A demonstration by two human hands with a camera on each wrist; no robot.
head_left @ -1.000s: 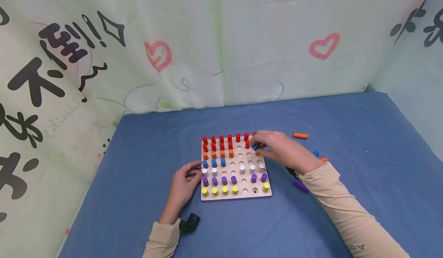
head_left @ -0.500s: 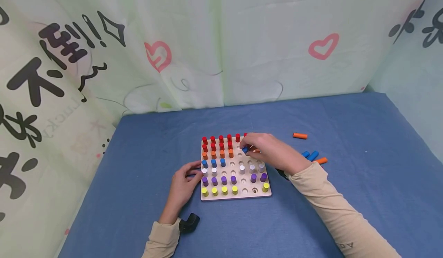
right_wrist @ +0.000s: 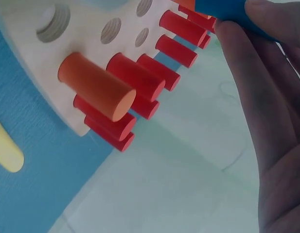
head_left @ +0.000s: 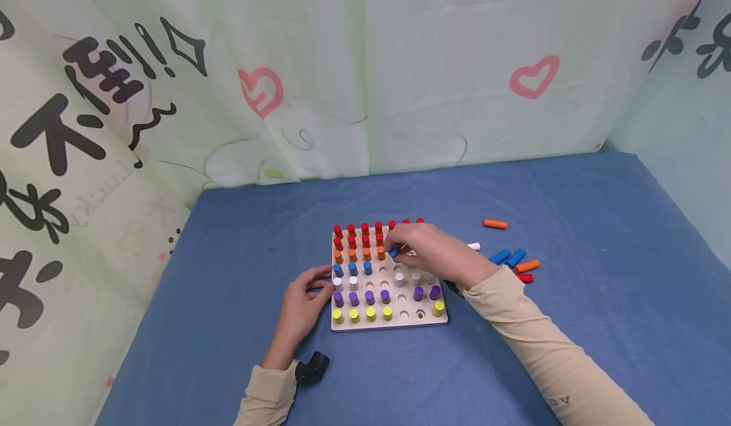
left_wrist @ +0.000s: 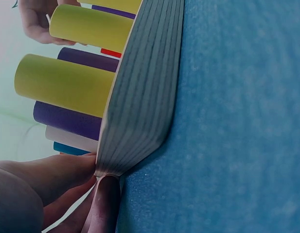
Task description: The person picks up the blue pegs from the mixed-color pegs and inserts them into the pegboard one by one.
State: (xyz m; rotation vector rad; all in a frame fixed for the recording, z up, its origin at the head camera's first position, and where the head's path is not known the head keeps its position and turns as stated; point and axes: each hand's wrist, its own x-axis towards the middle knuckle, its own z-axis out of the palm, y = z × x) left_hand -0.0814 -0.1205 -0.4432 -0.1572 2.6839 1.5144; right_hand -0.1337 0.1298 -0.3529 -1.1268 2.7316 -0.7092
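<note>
A wooden pegboard (head_left: 365,324) lies on the blue cloth, with rows of red, orange, blue, white, purple and yellow pegs upright in it. My left hand (head_left: 305,302) holds the board's left edge; in the left wrist view its fingers (left_wrist: 72,177) meet at that edge. My right hand (head_left: 436,251) is over the board's upper right part. Between thumb and fingers it pinches a blue peg (right_wrist: 232,14), tilted above the orange row. Whether the peg touches a hole is hidden. In the right wrist view, bare holes (right_wrist: 111,30) show beside an orange peg (right_wrist: 96,87) and several red pegs (right_wrist: 135,77).
Loose pegs lie right of the board: an orange peg (head_left: 495,224), blue pegs (head_left: 516,258), another orange peg (head_left: 526,266), a red peg (head_left: 524,278) and a white peg (head_left: 474,246). A yellow peg (right_wrist: 6,148) lies on the cloth. A printed curtain (head_left: 400,96) hangs behind the table.
My right hand has moved left across the board with the blue peg, and more loose pegs show behind its forearm. My left hand has stayed at the board's edge.
</note>
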